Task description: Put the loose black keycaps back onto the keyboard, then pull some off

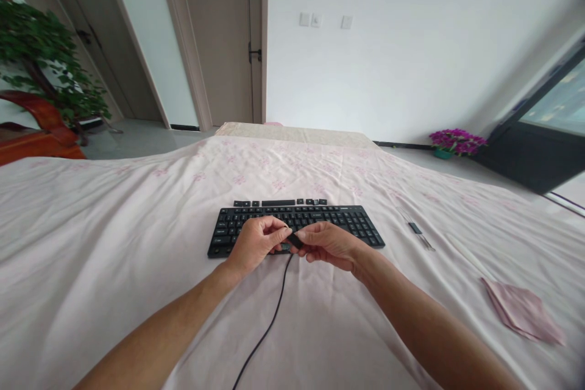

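Observation:
A black keyboard (329, 216) lies on the pale pink flowered cloth, its cable (274, 317) running towards me. Over its front edge, my left hand (258, 241) and my right hand (326, 244) meet with fingertips pinched together. Between them is a small black oblong piece (296, 240), partly covered by the fingers; its exact kind is not clear. The right thumb and fingers grip it, and the left fingertips close on its upper left end. Behind the keyboard lies a row of loose black keycaps, with a long space bar (278, 202) among them. My hands hide part of the keyboard's front row.
To the right lies a wire keycap puller (415, 228) with a black middle. A folded pink cloth (523, 309) rests nearer me on the right. Beyond the cloth-covered surface (159, 219) stand a potted plant (50, 55), a wooden armrest (41, 125) and purple flowers (457, 141).

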{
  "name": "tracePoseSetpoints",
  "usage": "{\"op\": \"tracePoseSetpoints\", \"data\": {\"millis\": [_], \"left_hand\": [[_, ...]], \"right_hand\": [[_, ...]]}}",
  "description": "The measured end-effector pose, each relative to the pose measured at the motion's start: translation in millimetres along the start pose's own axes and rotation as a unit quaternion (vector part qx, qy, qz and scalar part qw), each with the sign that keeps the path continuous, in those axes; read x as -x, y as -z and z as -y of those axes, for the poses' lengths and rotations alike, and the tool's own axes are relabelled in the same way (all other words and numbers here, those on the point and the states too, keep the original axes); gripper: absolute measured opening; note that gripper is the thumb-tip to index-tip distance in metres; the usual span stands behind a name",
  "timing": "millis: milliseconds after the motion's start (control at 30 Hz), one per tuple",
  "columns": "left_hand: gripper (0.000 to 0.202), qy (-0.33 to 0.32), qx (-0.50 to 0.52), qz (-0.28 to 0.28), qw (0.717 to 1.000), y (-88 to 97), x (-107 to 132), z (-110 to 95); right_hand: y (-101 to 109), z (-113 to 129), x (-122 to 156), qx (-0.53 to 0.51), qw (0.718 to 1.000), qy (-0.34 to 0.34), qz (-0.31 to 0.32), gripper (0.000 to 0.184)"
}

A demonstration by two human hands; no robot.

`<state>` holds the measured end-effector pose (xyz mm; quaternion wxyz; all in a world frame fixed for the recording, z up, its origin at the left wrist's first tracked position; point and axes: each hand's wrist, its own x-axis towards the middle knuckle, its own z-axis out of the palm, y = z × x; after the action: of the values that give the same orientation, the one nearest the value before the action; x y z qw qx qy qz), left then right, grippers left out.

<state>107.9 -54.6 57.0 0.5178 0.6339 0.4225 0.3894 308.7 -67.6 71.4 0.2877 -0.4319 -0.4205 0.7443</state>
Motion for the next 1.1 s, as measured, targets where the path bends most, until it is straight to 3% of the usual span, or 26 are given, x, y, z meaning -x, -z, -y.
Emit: {"op": "tracePoseSetpoints", "data": {"millis": [300,433,600,733,800,900,1000,1100], "left_hand": [[0.032,-0.013,0.002,0.018,1.0,-1.9,2.6,-4.4],[0.044,-0.033,-0.001,0.008,0.999,4.8,1.4,-8.8],[0.048,-0.058,-0.083,-0.088,0.991,34.9,-10.5,-6.3],[0.041,-0.052,-0.214,-0.191,0.956,70.8,-22.5,12.0],[0.037,-0.03,-0.285,-0.238,0.928,87.2,-26.7,24.2],[0.036,-0.007,-0.331,-0.269,0.904,104.5,-30.3,42.3],[0.039,0.03,-0.337,-0.272,0.901,112.7,-31.5,57.5],[0.04,0.056,-0.316,-0.259,0.911,115.9,-32.0,69.3]], "right_hand": [[5.1,-5.7,-2.1,-0.081,0.995,-0.044,0.043,0.029],[3.4,-5.8,0.5,-0.118,0.99,-0.054,0.062,0.03],[7.0,-6.1,9.5,-0.103,0.994,-0.018,0.04,0.028],[25.3,-2.4,18.9,0.013,0.994,0.081,-0.078,0.026],[37.9,-0.1,22.3,0.12,0.972,0.122,-0.163,0.024],[53.5,0.6,24.8,0.325,0.898,0.172,-0.242,0.018],[60.4,-2.9,24.8,0.498,0.803,0.218,-0.243,0.014],[59.3,-7.7,24.2,0.596,0.732,0.234,-0.232,0.015]]}}
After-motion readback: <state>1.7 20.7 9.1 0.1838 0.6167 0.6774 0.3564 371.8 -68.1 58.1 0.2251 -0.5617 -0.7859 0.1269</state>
